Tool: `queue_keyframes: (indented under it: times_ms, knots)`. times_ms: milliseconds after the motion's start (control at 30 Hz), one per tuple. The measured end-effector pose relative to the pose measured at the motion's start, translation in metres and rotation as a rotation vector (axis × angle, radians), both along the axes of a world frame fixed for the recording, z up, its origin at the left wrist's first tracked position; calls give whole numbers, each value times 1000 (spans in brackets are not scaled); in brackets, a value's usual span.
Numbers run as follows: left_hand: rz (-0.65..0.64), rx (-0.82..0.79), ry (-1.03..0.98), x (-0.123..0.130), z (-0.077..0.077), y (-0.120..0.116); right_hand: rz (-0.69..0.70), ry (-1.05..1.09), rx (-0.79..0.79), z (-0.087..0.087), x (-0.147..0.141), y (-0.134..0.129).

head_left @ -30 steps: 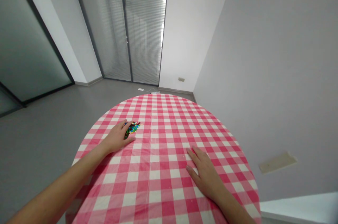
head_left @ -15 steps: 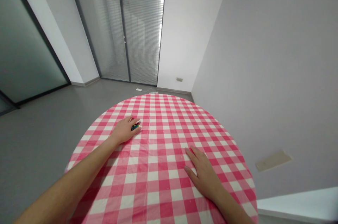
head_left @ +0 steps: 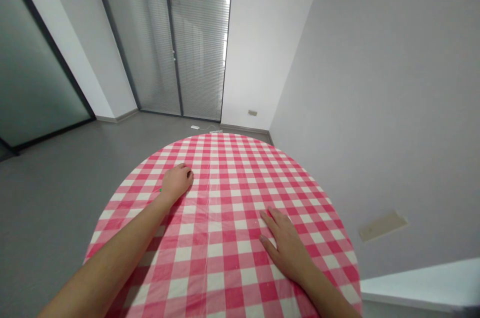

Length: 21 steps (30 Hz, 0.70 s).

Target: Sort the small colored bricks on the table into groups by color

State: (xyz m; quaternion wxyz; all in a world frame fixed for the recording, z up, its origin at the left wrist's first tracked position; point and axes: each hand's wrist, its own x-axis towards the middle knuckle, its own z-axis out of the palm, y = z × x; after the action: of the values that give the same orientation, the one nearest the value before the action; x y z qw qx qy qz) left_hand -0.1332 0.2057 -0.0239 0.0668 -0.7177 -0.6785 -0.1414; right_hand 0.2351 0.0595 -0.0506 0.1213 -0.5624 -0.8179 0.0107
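Note:
My left hand (head_left: 177, 182) rests curled on a round table's red-and-white gingham cloth (head_left: 217, 268), its fingers closed down over the spot where the small coloured plastic pieces lay. Those pieces are hidden under the hand, apart from a tiny green speck (head_left: 160, 189) beside its outer edge. My right hand (head_left: 287, 247) lies flat on the cloth nearer the right edge, fingers apart, holding nothing.
Beyond the table lie a grey floor and a white cable with a small power strip (head_left: 205, 129). Behind them stand glass doors with blinds (head_left: 168, 38). A grey wall with a beige panel (head_left: 382, 225) runs along the right, and a white ledge (head_left: 420, 283) sits lower right.
The pile of coloured pieces has disappeared beneath my left hand as its fingers closed over it. My right hand stays flat, and the whole view has drifted slightly.

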Motion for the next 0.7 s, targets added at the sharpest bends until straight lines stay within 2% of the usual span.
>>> queue_keyframes:
  times_ms: [200, 333, 467, 600, 700]
  knots:
    - [18, 5, 5, -1, 5, -2, -24, 0, -92, 5, -3, 0]
    - [-25, 56, -14, 6, 14, -15, -13, -2, -208, 13, -1, 0]
    - [-223, 16, -31, 12, 16, -51, 8, 19, -275, 24, 8, 4]
    - [-409, -87, -85, 14, 7, -94, -24, 6, -139, 36, 12, 16]
    - [-444, -203, -84, 17, -1, -112, -45, -16, -76, 39, 7, 29]
